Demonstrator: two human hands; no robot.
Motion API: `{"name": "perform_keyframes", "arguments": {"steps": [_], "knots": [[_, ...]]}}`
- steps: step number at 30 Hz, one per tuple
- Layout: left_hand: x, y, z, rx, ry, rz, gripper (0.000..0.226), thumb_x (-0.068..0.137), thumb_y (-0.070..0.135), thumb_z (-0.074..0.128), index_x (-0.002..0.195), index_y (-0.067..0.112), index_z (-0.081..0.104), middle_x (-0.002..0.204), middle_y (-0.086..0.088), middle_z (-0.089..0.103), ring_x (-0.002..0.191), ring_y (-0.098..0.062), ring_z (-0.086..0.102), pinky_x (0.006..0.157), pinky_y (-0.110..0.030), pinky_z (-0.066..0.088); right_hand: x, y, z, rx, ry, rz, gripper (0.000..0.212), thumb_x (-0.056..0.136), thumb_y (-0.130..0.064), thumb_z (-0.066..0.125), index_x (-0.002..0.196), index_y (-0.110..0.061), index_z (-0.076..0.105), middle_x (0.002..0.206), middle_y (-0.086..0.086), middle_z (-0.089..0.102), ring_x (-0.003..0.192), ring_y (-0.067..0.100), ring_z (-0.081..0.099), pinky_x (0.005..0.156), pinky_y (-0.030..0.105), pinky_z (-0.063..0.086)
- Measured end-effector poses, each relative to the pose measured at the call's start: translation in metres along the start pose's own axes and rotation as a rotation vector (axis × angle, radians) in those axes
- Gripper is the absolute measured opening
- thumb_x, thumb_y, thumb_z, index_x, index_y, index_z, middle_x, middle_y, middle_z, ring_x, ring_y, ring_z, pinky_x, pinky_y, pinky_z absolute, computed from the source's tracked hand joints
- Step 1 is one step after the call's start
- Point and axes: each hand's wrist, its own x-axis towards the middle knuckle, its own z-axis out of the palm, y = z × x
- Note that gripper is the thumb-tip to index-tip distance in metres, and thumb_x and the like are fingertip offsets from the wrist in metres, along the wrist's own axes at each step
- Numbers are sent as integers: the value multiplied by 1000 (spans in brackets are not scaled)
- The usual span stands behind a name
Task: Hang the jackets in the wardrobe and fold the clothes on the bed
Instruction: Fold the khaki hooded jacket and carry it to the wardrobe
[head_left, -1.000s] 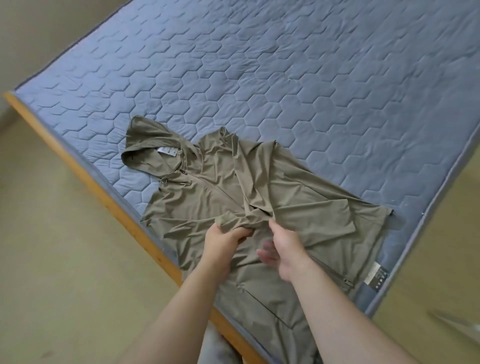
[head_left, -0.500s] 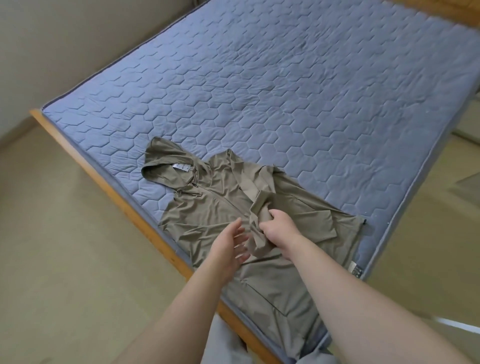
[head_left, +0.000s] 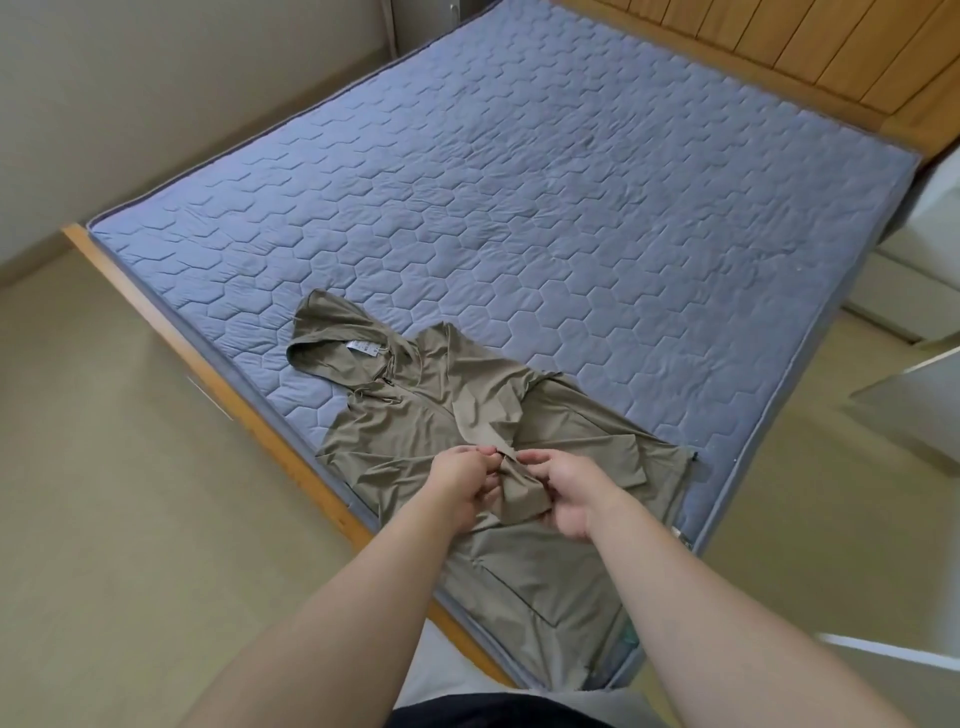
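A thin olive-green hooded jacket with a front zip (head_left: 498, 426) is spread flat on the bed, directly under and beyond the hands, its hood (head_left: 332, 343) lying ahead and to the left of them and its hem hanging over the bed edge below the wrists. One sleeve is laid across the chest, and its cuff end (head_left: 519, 491) is pinched between the left hand (head_left: 460, 486) and the right hand (head_left: 566, 493), both closed on that fabric just above the jacket front.

The work is judged to be at an early stage: the jacket is neither hung nor folded, with only a sleeve brought inward. No wardrobe, hanger or other clothes can be seen, so what remains beyond this garment cannot be told.

The grey-blue mattress cover quilted in hexagons (head_left: 519, 218) stretches away ahead of the hands, bare apart from the jacket. A light wooden bed frame (head_left: 208, 379) runs along to the left of the hands, and a wooden slatted headboard (head_left: 779, 47) stands far ahead to the right. Beige flooring (head_left: 104, 493) lies to the left, and pale furniture (head_left: 930, 260) is seen well to the right.
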Motion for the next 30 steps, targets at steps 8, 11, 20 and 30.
{"name": "perform_keyframes", "arguments": {"steps": [8,11,20,30], "knots": [[-1,7,-12,40,-13,30,15,98,-3,58,109,5,65,84,-13,65,50,-11,51,41,-22,41,-21,7,6,109,-12,-37,42,86,9,36,104,-11,68,82,7,69,69,21,59,58,29,48],[-2,12,-15,26,0,46,14,98,-4,58,103,8,63,81,-12,63,57,-15,48,46,-24,36,-31,8,9,-7,-90,-175,52,76,16,41,112,-13,65,92,6,69,73,19,60,54,25,46],[-11,30,-12,35,-92,83,20,93,-9,57,108,1,66,89,-18,68,75,-28,64,78,-41,53,-37,-6,14,-161,-15,-416,20,92,6,65,104,-9,66,77,8,65,55,14,63,52,26,57],[-51,49,-10,591,-193,512,17,82,11,82,97,15,77,82,0,77,74,-16,69,78,-37,60,-47,-50,19,-287,-20,-517,23,82,7,74,103,-3,73,79,7,72,66,14,66,63,23,55]]}}
